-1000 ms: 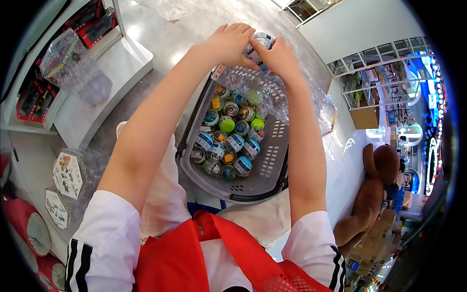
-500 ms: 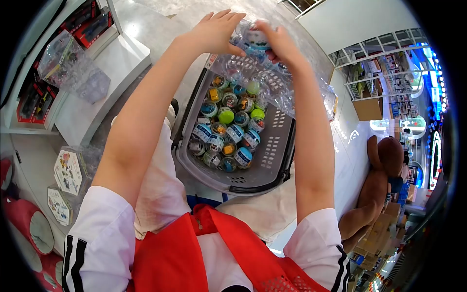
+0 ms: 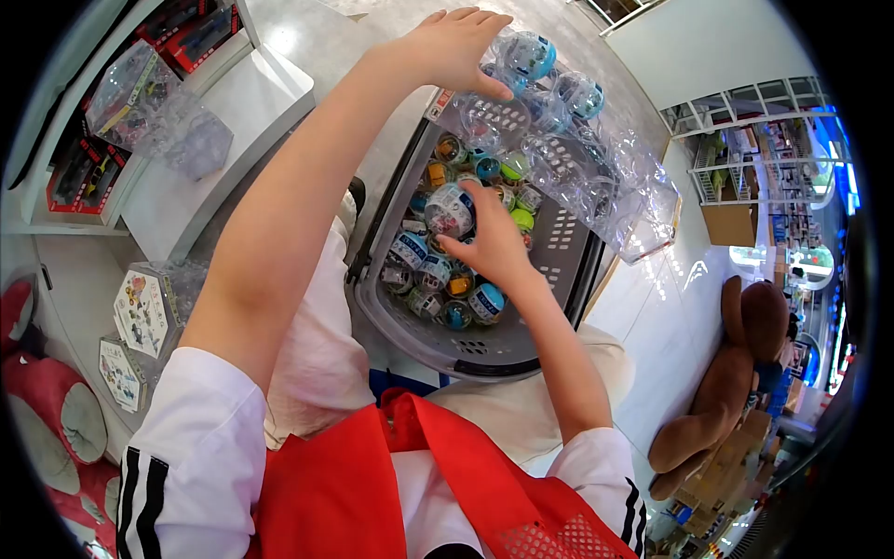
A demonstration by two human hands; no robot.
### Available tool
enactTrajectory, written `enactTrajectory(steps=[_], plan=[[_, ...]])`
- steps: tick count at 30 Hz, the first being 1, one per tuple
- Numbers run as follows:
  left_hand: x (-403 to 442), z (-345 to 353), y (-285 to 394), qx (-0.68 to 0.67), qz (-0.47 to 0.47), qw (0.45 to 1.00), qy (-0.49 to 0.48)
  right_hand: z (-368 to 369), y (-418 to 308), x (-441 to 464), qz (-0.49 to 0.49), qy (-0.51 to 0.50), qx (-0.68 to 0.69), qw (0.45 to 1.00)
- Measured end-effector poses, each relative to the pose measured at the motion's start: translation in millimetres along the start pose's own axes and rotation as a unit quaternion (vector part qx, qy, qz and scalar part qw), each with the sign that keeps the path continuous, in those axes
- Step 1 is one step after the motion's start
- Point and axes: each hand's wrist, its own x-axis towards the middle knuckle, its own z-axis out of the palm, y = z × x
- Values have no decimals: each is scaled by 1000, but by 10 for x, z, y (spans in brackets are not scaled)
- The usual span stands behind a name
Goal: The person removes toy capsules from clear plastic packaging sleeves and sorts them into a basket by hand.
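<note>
To the left of the left hand [image 3: 456, 48], a white shelf unit [image 3: 244, 121] can be seen, with red boxes [image 3: 203, 39] and a clear hexagonal container [image 3: 200, 142] set on it. Below the right hand [image 3: 492, 235], a grey basket [image 3: 503, 356] is placed between the person's knees, its near rim closest to the body. Beyond the right hand and off to its right, crumpled clear packaging [image 3: 610, 172] is draped across the basket's far right side, reaching up towards the left hand. The left hand is held palm down with fingers spread and thumb apart, just beside a blue-topped capsule [image 3: 529, 56]; whether that capsule is touched cannot be told. Another blue-topped capsule [image 3: 579, 95] is seen further to the right of the left hand, by the packaging. By the right hand, a clear capsule with a white label [image 3: 449, 210] is gripped between thumb and fingers over the pile; whether it rests on the capsules underneath is hidden. Around and under that hand, many capsules [image 3: 408, 250] are already gathered in the basket, some blue-banded, some with yellow or green contents. One is in the grasp, and at least two are outside the pile near the left hand; how many more are left cannot be counted through the glare.
</note>
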Motion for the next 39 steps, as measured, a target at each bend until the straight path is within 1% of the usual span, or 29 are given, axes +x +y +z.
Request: enactTrajectory(steps=[1,4,7,8,11,14,17,20,21,22,23,24,25,27,28,29,31,32,35,38,39], plan=[[6,33,-9,-4,3,1000,3,199,181,-5,25,-14,1,1000],[-31,-18,10,3,-2,1000,5,521,399,-6,84,-74,-91,990],[-31,-33,27,-1,-2,1000,3,806,548,-49,76,-92,-89,989],[-30,-31,21,-5,0,1000,3,905,577,-70,65,-110,-121,984],[-20,-18,-4,-10,4,1000,0,1067,544,-49,140,-116,-123,976],[-47,-54,-2,-7,12,1000,-4,1149,547,-42,128,-90,-189,969],[-62,-71,-1,-2,21,1000,7,1002,357,-72,-19,22,-185,982],[-21,-108,-12,-8,23,999,-25,235,-460,-49,-91,-24,-39,995],[-26,-117,-6,-11,23,999,-25,-22,-635,9,-150,80,-41,985],[-49,-129,-4,-14,25,999,-25,-264,-727,82,-206,183,-44,960],[-65,-136,5,-18,28,999,-24,-477,-693,197,-204,248,-47,946],[-75,-140,28,-15,27,999,-30,-700,-686,346,-158,337,-75,925],[-91,-143,49,-10,25,999,-34,-963,-784,464,-42,351,-86,931],[-119,-163,77,-2,24,999,-40,-1230,-312,864,-21,435,-234,869],[-139,-173,84,0,25,999,-43,-1329,-124,982,94,353,-281,887],[-148,-181,91,2,25,999,-45,-1404,6,1082,208,264,-321,886],[-152,-185,104,1,18,999,-48,-1489,96,1260,290,91,-328,894],[-151,-180,107,-1,14,999,-50,-1522,142,1339,328,2,-327,886],[-118,-144,86,8,6,998,-54,-1597,376,1565,342,-109,-274,892],[-124,-126,86,-1,4,998,-64,-1599,601,1611,362,-143,-113,914],[-134,-136,98,-3,0,997,-74,-1642,585,1614,374,-182,-116,902]])
